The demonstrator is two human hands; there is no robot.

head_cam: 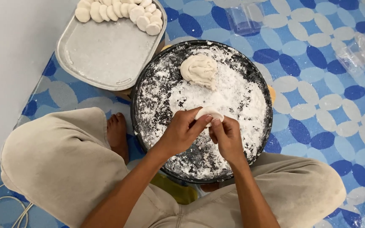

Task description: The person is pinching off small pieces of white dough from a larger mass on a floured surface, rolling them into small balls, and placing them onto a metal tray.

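Note:
A round black pan (pixel 139 90) dusted with white flour sits on the floor between my knees. A lump of pale dough (pixel 199 69) rests in its far half. Over the pan's near half, my left hand (pixel 182 131) and my right hand (pixel 227 135) together pinch a small flat piece of dough (pixel 209 112) between the fingertips. Both hands are closed on that piece.
A rectangular metal tray (pixel 106 55) stands to the far left of the pan, with several round dough discs (pixel 119 12) lined along its far edge. Clear plastic wrappers (pixel 362 48) lie on the blue patterned mat at the far right. A white wall runs along the left.

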